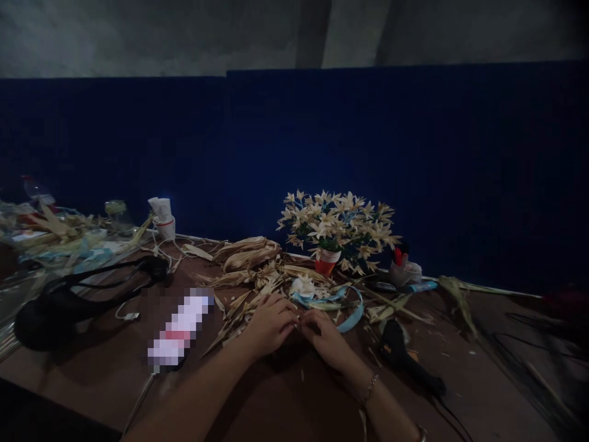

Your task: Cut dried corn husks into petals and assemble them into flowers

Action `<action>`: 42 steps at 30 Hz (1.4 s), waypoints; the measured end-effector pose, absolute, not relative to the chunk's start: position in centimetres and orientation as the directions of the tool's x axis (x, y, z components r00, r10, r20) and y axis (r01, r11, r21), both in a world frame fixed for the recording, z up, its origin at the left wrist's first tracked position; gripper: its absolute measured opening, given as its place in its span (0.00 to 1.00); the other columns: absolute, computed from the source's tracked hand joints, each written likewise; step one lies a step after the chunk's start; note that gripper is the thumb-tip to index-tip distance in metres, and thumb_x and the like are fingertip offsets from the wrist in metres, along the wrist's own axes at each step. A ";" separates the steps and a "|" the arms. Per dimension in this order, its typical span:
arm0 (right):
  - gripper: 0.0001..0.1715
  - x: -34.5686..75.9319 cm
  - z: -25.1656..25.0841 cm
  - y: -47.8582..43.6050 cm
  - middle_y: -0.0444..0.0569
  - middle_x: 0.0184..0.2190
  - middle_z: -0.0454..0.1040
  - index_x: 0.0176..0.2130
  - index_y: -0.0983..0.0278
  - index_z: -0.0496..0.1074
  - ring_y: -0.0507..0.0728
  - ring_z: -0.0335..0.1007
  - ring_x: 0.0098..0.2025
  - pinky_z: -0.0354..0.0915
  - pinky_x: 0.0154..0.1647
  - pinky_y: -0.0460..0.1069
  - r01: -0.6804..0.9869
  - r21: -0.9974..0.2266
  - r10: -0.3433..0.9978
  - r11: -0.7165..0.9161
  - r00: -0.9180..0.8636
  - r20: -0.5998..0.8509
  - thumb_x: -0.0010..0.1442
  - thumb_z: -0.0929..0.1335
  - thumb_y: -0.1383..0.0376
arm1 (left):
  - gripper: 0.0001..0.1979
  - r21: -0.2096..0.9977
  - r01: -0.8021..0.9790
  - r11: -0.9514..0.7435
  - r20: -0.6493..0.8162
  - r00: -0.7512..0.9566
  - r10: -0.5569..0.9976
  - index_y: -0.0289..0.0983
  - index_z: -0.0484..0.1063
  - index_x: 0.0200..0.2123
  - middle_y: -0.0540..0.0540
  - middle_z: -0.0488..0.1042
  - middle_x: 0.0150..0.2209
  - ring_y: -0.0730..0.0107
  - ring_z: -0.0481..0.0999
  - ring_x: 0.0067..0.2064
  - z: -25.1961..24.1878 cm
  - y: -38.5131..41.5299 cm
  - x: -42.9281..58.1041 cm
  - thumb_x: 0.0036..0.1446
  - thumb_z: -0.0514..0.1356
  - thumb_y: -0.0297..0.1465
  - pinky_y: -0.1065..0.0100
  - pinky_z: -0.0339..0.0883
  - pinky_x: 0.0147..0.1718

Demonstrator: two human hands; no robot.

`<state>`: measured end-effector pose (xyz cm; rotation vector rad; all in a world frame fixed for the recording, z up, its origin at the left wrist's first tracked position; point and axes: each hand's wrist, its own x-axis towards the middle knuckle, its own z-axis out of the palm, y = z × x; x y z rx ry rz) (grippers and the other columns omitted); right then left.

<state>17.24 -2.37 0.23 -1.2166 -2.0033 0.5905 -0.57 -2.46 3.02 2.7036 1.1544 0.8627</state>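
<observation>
My left hand (273,322) and my right hand (326,337) meet above the table, fingertips pinched together. Whatever sits between them is too small and dark to make out. Just beyond the fingers lie a pale husk flower piece (304,286) and a curled light-blue ribbon (352,314). Dried corn husks (251,253) are heaped behind my left hand, with torn strips spreading toward it. Farther back, a bunch of cream husk flowers (340,224) stands upright in a red and white paper cup (327,263).
Right of my hands lies a black glue gun (407,359) with a cord. A phone-like device (181,331), blurred out, rests at left beside a black headset-like strap (87,294). A clear tub (405,273) holds pens; a white cup (164,227) and jar (118,216) stand behind.
</observation>
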 end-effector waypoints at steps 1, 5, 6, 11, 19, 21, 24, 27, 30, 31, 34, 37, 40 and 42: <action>0.05 17.3 0.2 -2.4 0.47 0.32 0.70 0.26 0.63 0.67 0.56 0.64 0.38 0.60 0.41 0.51 0.562 -0.693 0.892 0.452 -0.307 0.332 0.53 0.63 0.68 | 0.07 0.283 0.639 -0.715 0.463 0.562 0.686 0.43 0.72 0.33 0.49 0.71 0.39 0.65 0.63 0.45 3.1 -2.5 -0.6 0.54 0.54 0.29 0.61 0.51 0.45; 0.07 17.3 0.9 -2.7 0.47 0.33 0.70 0.29 0.63 0.69 0.56 0.64 0.39 0.59 0.43 0.51 0.580 -0.657 0.876 0.482 -0.299 0.379 0.53 0.62 0.70 | 0.07 0.309 0.647 -0.697 0.459 0.540 0.705 0.42 0.73 0.32 0.48 0.72 0.38 0.65 0.63 0.44 3.1 -2.5 -0.5 0.53 0.55 0.28 0.61 0.52 0.44; 0.08 17.3 1.1 -2.9 0.47 0.34 0.70 0.32 0.62 0.69 0.56 0.63 0.41 0.59 0.44 0.51 0.592 -0.632 0.864 0.500 -0.299 0.404 0.52 0.62 0.71 | 0.07 0.320 0.654 -0.685 0.462 0.524 0.716 0.42 0.73 0.31 0.47 0.72 0.37 0.64 0.63 0.44 3.1 -2.5 -0.5 0.53 0.55 0.27 0.60 0.52 0.44; 0.05 16.9 1.7 -3.4 0.48 0.34 0.70 0.29 0.61 0.70 0.58 0.63 0.42 0.58 0.42 0.52 0.704 -0.451 0.804 0.549 -0.297 0.516 0.51 0.65 0.70 | 0.06 0.370 0.687 -0.625 0.455 0.453 0.767 0.40 0.71 0.28 0.47 0.71 0.34 0.63 0.64 0.41 2.4 -2.4 -0.2 0.46 0.57 0.24 0.61 0.53 0.42; 0.05 16.3 2.0 -3.7 0.47 0.34 0.70 0.27 0.62 0.68 0.56 0.62 0.40 0.54 0.39 0.50 0.772 -0.354 0.793 0.528 -0.299 0.532 0.52 0.65 0.70 | 0.04 0.424 0.673 -0.606 0.476 0.404 0.781 0.38 0.68 0.25 0.49 0.71 0.28 0.66 0.65 0.37 2.4 -2.5 0.4 0.46 0.56 0.24 0.63 0.54 0.39; 0.05 16.0 2.1 -3.8 0.46 0.33 0.70 0.25 0.62 0.67 0.56 0.62 0.40 0.53 0.40 0.50 0.791 -0.355 0.797 0.499 -0.259 0.545 0.51 0.65 0.70 | 0.04 0.436 0.694 -0.574 0.488 0.354 0.798 0.38 0.67 0.24 0.49 0.70 0.27 0.66 0.66 0.36 2.4 -2.7 0.8 0.47 0.55 0.25 0.63 0.53 0.38; 0.06 15.5 1.9 -4.1 0.45 0.31 0.70 0.23 0.63 0.66 0.56 0.62 0.39 0.51 0.40 0.50 0.825 -0.341 0.791 0.452 -0.193 0.581 0.51 0.65 0.69 | 0.05 0.447 0.729 -0.519 0.497 0.280 0.821 0.38 0.66 0.21 0.49 0.69 0.25 0.66 0.66 0.36 2.3 -3.0 1.3 0.48 0.56 0.26 0.63 0.53 0.37; 0.06 15.2 1.7 -4.1 0.46 0.30 0.70 0.23 0.63 0.65 0.56 0.62 0.38 0.50 0.40 0.50 0.850 -0.321 0.776 0.418 -0.150 0.612 0.51 0.64 0.69 | 0.05 0.456 0.749 -0.480 0.497 0.233 0.836 0.38 0.67 0.21 0.49 0.69 0.25 0.66 0.66 0.36 2.1 -3.1 1.5 0.47 0.56 0.26 0.62 0.53 0.38; 0.06 15.4 1.7 -4.0 0.47 0.30 0.70 0.23 0.63 0.65 0.57 0.61 0.38 0.50 0.40 0.51 0.882 -0.322 0.773 0.345 -0.073 0.630 0.50 0.64 0.70 | 0.05 0.459 0.768 -0.447 0.492 0.200 0.847 0.38 0.67 0.21 0.49 0.69 0.25 0.66 0.66 0.36 2.0 -3.0 1.3 0.47 0.56 0.26 0.62 0.52 0.38; 0.06 15.6 1.7 -3.9 0.48 0.31 0.70 0.23 0.63 0.65 0.57 0.61 0.39 0.50 0.40 0.52 0.887 -0.326 0.773 0.327 -0.052 0.632 0.50 0.64 0.70 | 0.05 0.458 0.773 -0.438 0.492 0.190 0.850 0.38 0.67 0.21 0.49 0.69 0.25 0.66 0.66 0.36 2.1 -2.9 1.2 0.47 0.56 0.26 0.62 0.52 0.38; 0.04 16.2 1.7 -3.6 0.49 0.36 0.69 0.28 0.63 0.68 0.59 0.60 0.41 0.51 0.41 0.52 0.862 -0.356 0.784 0.360 -0.073 0.616 0.50 0.64 0.70 | 0.05 0.444 0.778 -0.445 0.490 0.205 0.847 0.38 0.67 0.22 0.50 0.70 0.26 0.66 0.66 0.37 2.3 -2.7 0.8 0.48 0.55 0.26 0.63 0.52 0.37; 0.06 16.3 1.7 -3.6 0.50 0.40 0.68 0.34 0.61 0.69 0.59 0.59 0.44 0.52 0.43 0.53 0.818 -0.378 0.798 0.433 -0.154 0.582 0.52 0.64 0.67 | 0.04 0.421 0.765 -0.487 0.479 0.269 0.836 0.39 0.67 0.23 0.50 0.70 0.27 0.66 0.66 0.37 2.5 -2.8 0.7 0.49 0.56 0.27 0.63 0.52 0.37; 0.05 15.8 1.8 -3.8 0.50 0.40 0.68 0.29 0.62 0.69 0.59 0.59 0.44 0.51 0.42 0.53 0.806 -0.374 0.802 0.458 -0.194 0.565 0.55 0.63 0.67 | 0.04 0.398 0.770 -0.499 0.478 0.290 0.829 0.38 0.67 0.24 0.49 0.70 0.27 0.66 0.66 0.37 2.4 -3.0 1.2 0.49 0.56 0.28 0.63 0.52 0.38; 0.07 15.5 2.0 -4.1 0.49 0.38 0.69 0.27 0.62 0.67 0.58 0.59 0.44 0.50 0.42 0.53 0.808 -0.365 0.802 0.463 -0.206 0.560 0.55 0.62 0.67 | 0.05 0.385 0.790 -0.477 0.486 0.266 0.833 0.38 0.67 0.23 0.49 0.70 0.27 0.65 0.65 0.37 2.3 -3.2 1.5 0.50 0.56 0.30 0.62 0.52 0.38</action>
